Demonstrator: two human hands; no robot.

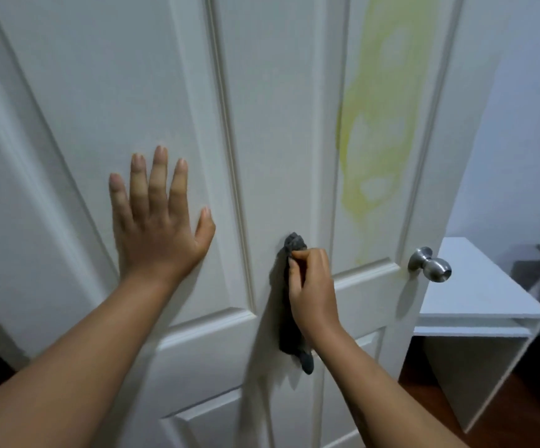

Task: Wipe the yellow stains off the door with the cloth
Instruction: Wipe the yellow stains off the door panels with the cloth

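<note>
From the head camera, a white panelled door [271, 108] fills most of the frame. The left hand [157, 221] lies flat against the door's left upper panel, fingers spread and palm pressed to the surface, holding nothing. The right hand [310, 289] is closed in a fist around a dark grey cloth [289, 321], which bunches above the knuckles and hangs down past the wrist against the door's centre stile. The yellow stains [381, 124] run as smeared streaks down the right upper panel (a thin pale trail reaches almost to the panel's lower edge), up and to the right of the cloth and apart from it. A brushed metal doorknob [430, 264] sticks out at the door's right edge. Beyond it stands a white cabinet [475, 295] on a reddish-brown floor [520, 412]. No writing or label is legible anywhere.
</note>
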